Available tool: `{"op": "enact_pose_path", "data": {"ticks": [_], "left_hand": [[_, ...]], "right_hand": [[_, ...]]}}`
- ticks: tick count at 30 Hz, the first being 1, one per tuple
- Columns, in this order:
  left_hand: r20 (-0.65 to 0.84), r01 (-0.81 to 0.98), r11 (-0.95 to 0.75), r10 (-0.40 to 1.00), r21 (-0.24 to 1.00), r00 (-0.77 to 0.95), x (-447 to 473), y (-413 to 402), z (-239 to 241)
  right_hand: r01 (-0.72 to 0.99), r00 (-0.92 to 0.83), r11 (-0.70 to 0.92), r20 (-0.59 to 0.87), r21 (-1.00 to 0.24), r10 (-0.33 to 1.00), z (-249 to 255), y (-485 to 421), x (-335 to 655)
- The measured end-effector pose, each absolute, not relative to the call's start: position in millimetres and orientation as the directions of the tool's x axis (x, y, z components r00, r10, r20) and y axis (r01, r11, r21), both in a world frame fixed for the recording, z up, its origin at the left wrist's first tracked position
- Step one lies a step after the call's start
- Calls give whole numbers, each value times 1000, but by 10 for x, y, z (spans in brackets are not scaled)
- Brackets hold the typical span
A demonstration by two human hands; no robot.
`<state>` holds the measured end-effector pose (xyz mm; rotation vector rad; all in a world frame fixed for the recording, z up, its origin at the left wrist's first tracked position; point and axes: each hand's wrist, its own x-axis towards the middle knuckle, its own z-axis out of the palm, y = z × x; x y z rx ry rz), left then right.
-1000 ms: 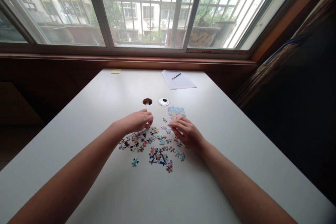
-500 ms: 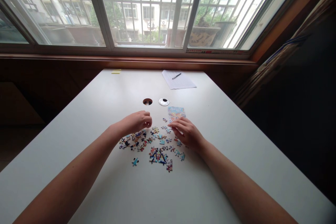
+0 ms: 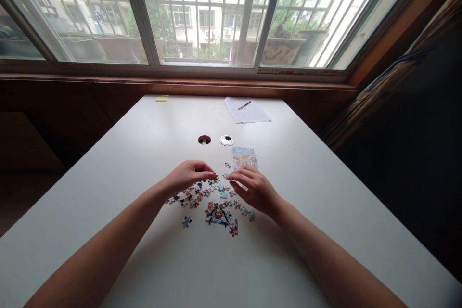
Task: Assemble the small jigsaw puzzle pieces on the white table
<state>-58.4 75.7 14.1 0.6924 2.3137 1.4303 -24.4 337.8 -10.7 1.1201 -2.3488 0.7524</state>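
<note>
My left hand [image 3: 195,172] is above the far side of the loose puzzle pieces [image 3: 195,195], its thumb and fingers pinched on a small puzzle piece [image 3: 215,177]. To the right, my right hand [image 3: 254,186] hovers low over other pieces, thumb and fingers apart, with nothing visible between them; it hides some pieces beneath. Nearer to me lies a joined section of puzzle [image 3: 217,214] with dark blue and red shapes. A short joined strip [image 3: 233,227] rests at its lower right corner. A light blue piece [image 3: 186,222] sits apart on the left.
Beyond my right hand lies a colourful picture sheet [image 3: 244,156], partly covered by the fingers. The white table [image 3: 137,154] has a round hole [image 3: 204,140] and a metal grommet [image 3: 226,140]. Farther back are paper [image 3: 249,114] with a pen [image 3: 244,105] and a yellow note [image 3: 162,98].
My left hand has moved right, from curled fingers over the pile to a pinch on a puzzle piece. My right hand has shifted only slightly. The view has moved a little.
</note>
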Motion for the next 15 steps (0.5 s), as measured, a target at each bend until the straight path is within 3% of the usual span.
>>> {"op": "enact_pose_path", "data": {"ticks": [8, 15], "left_hand": [[-203, -27, 325, 521, 945, -829, -387, 864, 198], [-237, -92, 292, 517, 952, -823, -286, 932, 189]], "right_hand": [[-811, -568, 502, 613, -302, -549, -29, 3280, -151], [-837, -531, 475, 608, -270, -590, -3, 3261, -122]]}}
